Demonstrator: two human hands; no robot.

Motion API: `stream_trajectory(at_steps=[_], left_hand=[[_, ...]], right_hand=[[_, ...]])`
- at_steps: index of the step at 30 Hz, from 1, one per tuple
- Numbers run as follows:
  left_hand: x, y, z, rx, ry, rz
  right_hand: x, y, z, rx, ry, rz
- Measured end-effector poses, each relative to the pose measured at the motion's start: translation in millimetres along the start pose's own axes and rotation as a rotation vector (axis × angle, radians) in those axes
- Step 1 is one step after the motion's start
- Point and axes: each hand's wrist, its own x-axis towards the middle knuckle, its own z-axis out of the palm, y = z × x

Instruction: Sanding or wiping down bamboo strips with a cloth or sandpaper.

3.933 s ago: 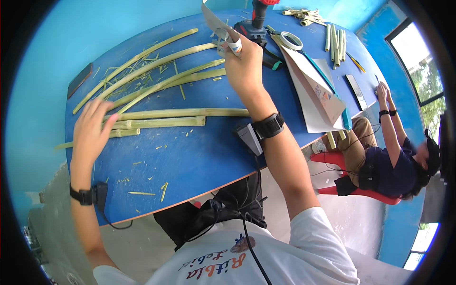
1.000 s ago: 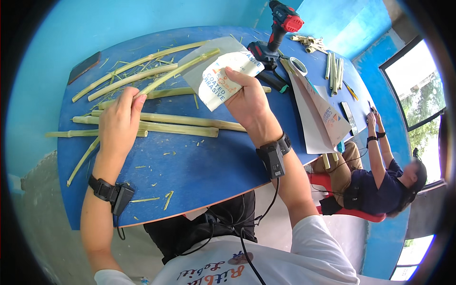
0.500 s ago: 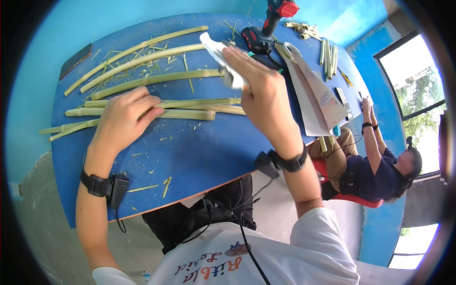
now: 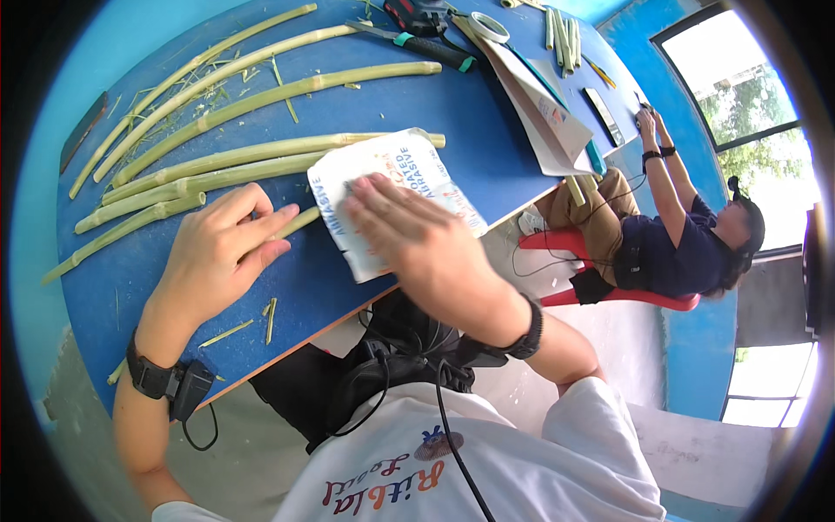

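Observation:
My left hand (image 4: 217, 252) is closed around a thin bamboo stick (image 4: 298, 224) near the table's front edge, thumb and fingers bent over it. To its right, my right hand (image 4: 404, 235) presses a sheet of white-backed sandpaper (image 4: 439, 187) with its fingers. The sheet covers the far part of the stick, so where that stick ends is hidden. Beyond both hands lie several longer green bamboo poles (image 4: 278, 96), roughly side by side. One shorter bamboo piece (image 4: 130, 235) rests left of my left hand, its cut end facing the hand.
A tool with a black and teal handle (image 4: 435, 52), a tape roll (image 4: 489, 28) and folded card (image 4: 557, 130) lie at the far right. Short cut sticks (image 4: 565, 39) are beyond them. Shavings (image 4: 226, 333) litter the blue table (image 4: 487, 113). Another person (image 4: 670, 226) sits on a red stool at right.
My right hand has come down toward me with the sandpaper, which now spreads over a stick. My left hand has shifted nearer the front edge, and the view has moved.

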Motion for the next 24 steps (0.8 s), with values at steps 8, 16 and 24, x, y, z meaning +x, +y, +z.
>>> stream_trajectory(at_steps=[8,16,24], left_hand=[[-5,-4,-1,-0.013,-0.046,-0.051],[2,-1,4,-0.018,-0.034,-0.050],[2,-1,0,-0.236,0.081,-0.121]], right_hand=[[2,3,2,0.014,-0.032,0.027],[9,-15,3,-0.114,-0.068,0.032],[0,36,-10,-0.078,-0.033,0.145]])
